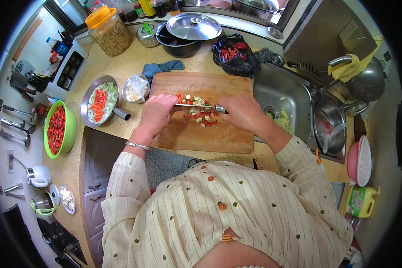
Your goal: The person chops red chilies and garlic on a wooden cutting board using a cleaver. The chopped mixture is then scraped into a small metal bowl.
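On the wooden cutting board [204, 140] lies a small heap of chopped red peppers and pale pieces, perhaps garlic [204, 119]. A kitchen knife [197, 106] lies across the heap, seen nearly edge-on. My right hand [242, 112] grips its handle. The fingers of my left hand [159, 112] rest at the far end of the blade; whether they pinch it is hard to tell. Left of the board stand a bowl with a plastic bag of pale cloves [134, 88] and a metal pan [83, 104] of sliced red pepper and pale green slices.
A green basin [70, 134] of red chilies stands at the left. Behind the board are a blue cloth [160, 68], a black pot [181, 50] with its lid askew, and a black bag [217, 55] of red peppers. The steel sink [288, 87] adjoins on the right.
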Demonstrator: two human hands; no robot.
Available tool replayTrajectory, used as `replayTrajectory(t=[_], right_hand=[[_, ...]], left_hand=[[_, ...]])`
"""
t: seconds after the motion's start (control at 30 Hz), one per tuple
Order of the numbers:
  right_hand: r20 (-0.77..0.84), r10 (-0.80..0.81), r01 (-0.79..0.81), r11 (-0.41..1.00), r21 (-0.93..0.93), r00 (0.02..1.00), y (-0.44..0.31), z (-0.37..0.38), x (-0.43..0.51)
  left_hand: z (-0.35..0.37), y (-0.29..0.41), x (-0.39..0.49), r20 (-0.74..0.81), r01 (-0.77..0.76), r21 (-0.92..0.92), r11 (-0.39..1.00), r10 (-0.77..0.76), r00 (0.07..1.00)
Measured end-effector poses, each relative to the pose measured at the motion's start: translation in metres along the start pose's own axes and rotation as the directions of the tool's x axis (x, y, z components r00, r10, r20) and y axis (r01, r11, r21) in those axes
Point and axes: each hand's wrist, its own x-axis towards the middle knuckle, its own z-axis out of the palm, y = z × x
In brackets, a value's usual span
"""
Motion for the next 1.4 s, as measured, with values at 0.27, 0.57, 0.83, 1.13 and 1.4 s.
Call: replayTrajectory(t=[0.27, 0.57, 0.83, 1.13, 1.4], right_hand=[[-0.022, 0.033, -0.034, 0.999, -0.041, 0.999, 0.008, 0.035, -0.005], [0.112, 0.024, -0.016, 0.997, -0.072, 0.993, -0.01, 0.002, -0.014], [-0.023, -0.03, 0.03, 1.0, 0.0, 0.999, 0.009, 0.022, -0.016], [0.087, 0.061, -0.058, 0.998, -0.035, 0.994, -0.006, 0.021, -0.034], [0.031, -0.005, 0.005, 1.0, 0.021, 1.0, -0.004, 0.0, -0.024]], left_hand=[[0.005, 0.007, -0.005, 0.026, -0.013, 0.042, 0.999, 0.011, 1.0], [-0.002, 0.019, -0.018, 0.049, 0.012, 0.015, 1.0, -0.013, 0.999], [-0.001, 0.021, -0.013, 0.03, -0.047, 0.062, 0.997, 0.045, 0.999], [-0.004, 0.041, -0.023, 0.102, 0.018, 0.084, 0.996, -0.027, 0.994], [-0.01, 0.028, -0.015, 0.093, 0.008, 0.044, 0.999, -0.012, 0.996]])
